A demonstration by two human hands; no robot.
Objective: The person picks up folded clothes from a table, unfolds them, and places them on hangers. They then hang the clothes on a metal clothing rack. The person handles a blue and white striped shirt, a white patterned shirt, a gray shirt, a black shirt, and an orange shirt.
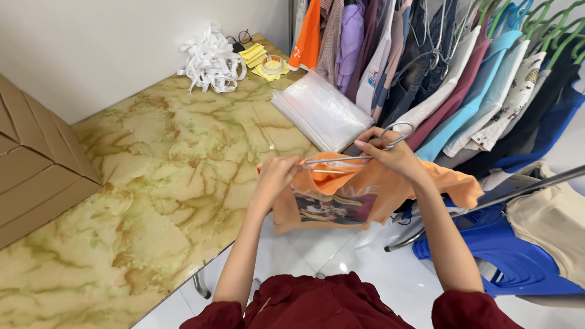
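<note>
— From up by the head, looking down: what are the hands on?

— Both are on a thin grey wire clothes hanger (pixel 359 152) with an orange printed T-shirt (pixel 365 195) hanging from it. The right hand (pixel 393 152) grips the hanger just under its hook, fingers closed round the wire neck. The left hand (pixel 277 173) is at the hanger's other end, fingers curled together and pinched on the wire and the shirt's shoulder.

— And where is the shirt?

— Held in the air just off the near edge of the green-and-cream marbled table (pixel 152 183), over the white tiled floor (pixel 365 262). Its dark picture panel faces the person; one sleeve sticks out to the right.

— What lies on the table?

— A stack of clear plastic bags (pixel 320 109) just beyond the hands, near the table's far right edge. Farther back, by the wall, a heap of white fabric strips (pixel 210 58), some yellow folded cloths (pixel 256 58) and a roll of tape (pixel 273 64) lying among them. On the left, flat brown cardboard boxes (pixel 36 164) sit at the table's edge.

— And to the right?

— A rail packed with hanging clothes (pixel 439 73) in many colours, some on green hangers. Below them a blue plastic chair (pixel 506 256), with a beige garment (pixel 548 225) draped above it. The person's dark red sleeves (pixel 329 304) show at the bottom.
</note>
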